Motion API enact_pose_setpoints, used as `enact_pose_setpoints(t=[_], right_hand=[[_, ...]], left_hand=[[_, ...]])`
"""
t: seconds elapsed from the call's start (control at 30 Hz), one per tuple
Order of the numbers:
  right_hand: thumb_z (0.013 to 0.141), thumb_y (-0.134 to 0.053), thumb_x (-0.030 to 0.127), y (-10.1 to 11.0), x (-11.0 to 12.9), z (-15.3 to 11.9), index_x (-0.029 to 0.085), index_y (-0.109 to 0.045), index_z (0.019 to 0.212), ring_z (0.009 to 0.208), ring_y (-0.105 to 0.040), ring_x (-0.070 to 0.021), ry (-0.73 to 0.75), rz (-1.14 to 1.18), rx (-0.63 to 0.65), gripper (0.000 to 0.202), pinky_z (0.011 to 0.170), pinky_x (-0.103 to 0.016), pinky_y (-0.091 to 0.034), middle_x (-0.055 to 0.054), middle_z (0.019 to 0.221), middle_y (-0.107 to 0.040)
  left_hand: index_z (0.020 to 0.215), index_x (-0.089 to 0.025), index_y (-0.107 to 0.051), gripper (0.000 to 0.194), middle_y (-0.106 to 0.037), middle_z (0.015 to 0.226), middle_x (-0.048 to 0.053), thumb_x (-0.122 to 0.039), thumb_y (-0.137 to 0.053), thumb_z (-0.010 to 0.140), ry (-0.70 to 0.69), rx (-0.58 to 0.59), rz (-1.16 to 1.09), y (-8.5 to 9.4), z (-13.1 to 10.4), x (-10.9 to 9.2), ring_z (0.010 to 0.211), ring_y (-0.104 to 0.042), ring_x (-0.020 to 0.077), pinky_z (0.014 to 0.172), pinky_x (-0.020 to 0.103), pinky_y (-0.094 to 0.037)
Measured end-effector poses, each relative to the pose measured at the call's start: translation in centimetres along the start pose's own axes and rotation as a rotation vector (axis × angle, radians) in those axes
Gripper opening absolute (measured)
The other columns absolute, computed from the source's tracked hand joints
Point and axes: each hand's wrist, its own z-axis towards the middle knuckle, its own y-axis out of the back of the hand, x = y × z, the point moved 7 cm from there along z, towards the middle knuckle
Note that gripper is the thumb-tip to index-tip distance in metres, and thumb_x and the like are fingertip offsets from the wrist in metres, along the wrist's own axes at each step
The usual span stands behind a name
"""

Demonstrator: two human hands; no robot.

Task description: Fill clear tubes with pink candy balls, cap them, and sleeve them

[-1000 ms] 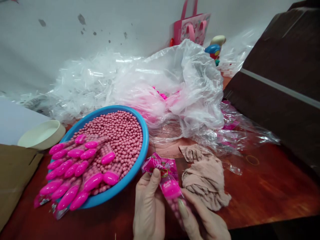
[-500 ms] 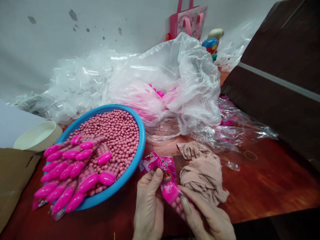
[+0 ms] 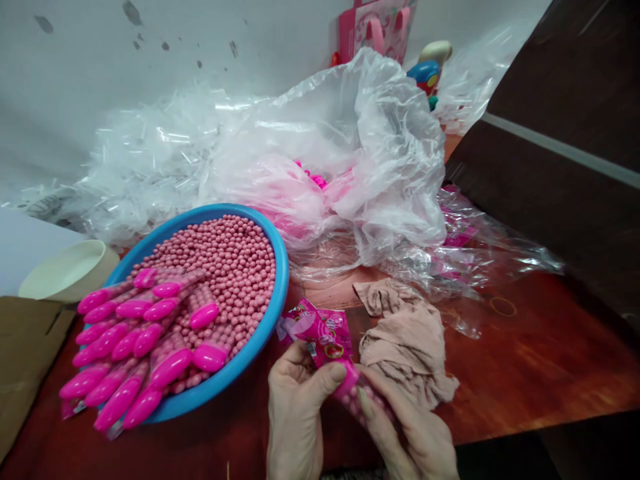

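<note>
Low in the middle of the head view, a clear tube of pink balls (image 3: 354, 402) with a bright pink end is held in both hands. My left hand (image 3: 299, 413) is closed at its pink end, the thumb pressed on it. My right hand (image 3: 411, 427) pinches the ball-filled part between thumb and fingers. A printed pink wrapper (image 3: 327, 330) lies at the pink end, just above my left fingers; I cannot tell whether it is joined to the tube. Left of my hands stands a blue basin (image 3: 281, 280) of loose pink balls (image 3: 247, 257), with several filled pink-ended tubes (image 3: 133, 333) on top.
A crumpled beige cloth (image 3: 407, 343) lies right of the wrapper. Behind are a large clear plastic bag (image 3: 395, 153) with pink pieces inside and a heap of clear plastic (image 3: 145, 157). A cream bowl (image 3: 70, 270) stands left; a dark box (image 3: 565, 133) is at right.
My left thumb has moved right and down onto the tube's pink end. My right hand has shifted slightly left. The whole view has shifted a little.
</note>
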Motion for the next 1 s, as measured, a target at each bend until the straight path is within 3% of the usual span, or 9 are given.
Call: enact_pose_setpoints(t=[0.17,0.33,0.63,0.87,1.0], right_hand=[[0.09,-0.051,0.027,0.1,0.4,-0.8,0.019,-0.068,0.112,0.081,-0.074,-0.021,-0.011,-0.195,-0.19,0.029,0.074,-0.025,-0.06,-0.007,0.1,-0.075],[0.091,-0.049,0.024,-0.6,0.5,-1.7,0.02,-0.068,0.113,0.079,-0.074,-0.0218,-0.062,-0.273,-0.315,0.029,0.072,-0.026,-0.061,-0.006,0.097,-0.075],[0.091,-0.05,0.019,-0.9,0.0,-1.8,0.019,-0.063,0.119,0.082,-0.073,-0.0193,-0.068,-0.16,-0.373,0.031,0.076,-0.027,-0.06,-0.005,0.105,-0.074],[0.095,-0.045,0.026,-1.8,-1.1,-1.3,0.013,-0.058,0.123,0.072,-0.072,-0.0139,-0.128,-0.129,-0.257,0.033,0.067,-0.018,-0.057,-0.007,0.1,-0.074],[0.096,-0.043,0.023,-1.4,-0.3,-0.8,0.009,-0.056,0.123,0.08,-0.073,-0.0167,-0.08,-0.253,-0.346,0.033,0.069,-0.02,-0.056,-0.014,0.112,-0.07]], left_hand=[[0.071,-0.014,-0.072,0.037,-0.074,0.063,0.003,-0.007,-0.087,0.039,-0.006,-0.049,-0.033,-0.1,-0.1,0.3,0.055,-0.064,0.0136,0.056,0.02,-0.05],[0.076,-0.014,-0.071,0.04,-0.075,0.066,0.005,-0.018,-0.091,0.041,0.063,-0.006,-0.111,0.3,0.1,1.6,0.058,-0.068,0.0179,0.061,0.026,-0.054],[0.073,-0.016,-0.075,0.035,-0.076,0.068,0.004,-0.021,-0.091,0.042,0.098,-0.067,-0.214,0.2,-1.0,2.7,0.06,-0.068,0.013,0.065,0.021,-0.053],[0.065,-0.013,-0.075,0.016,-0.07,0.058,0.003,-0.021,-0.086,0.056,0.205,0.036,-0.189,-0.6,-1.0,2.6,0.051,-0.06,0.008,0.052,0.016,-0.048],[0.067,-0.014,-0.075,0.014,-0.071,0.061,0.003,-0.021,-0.084,0.059,0.246,0.101,-0.194,-0.6,-1.3,4.0,0.055,-0.06,0.0089,0.059,0.019,-0.049]])
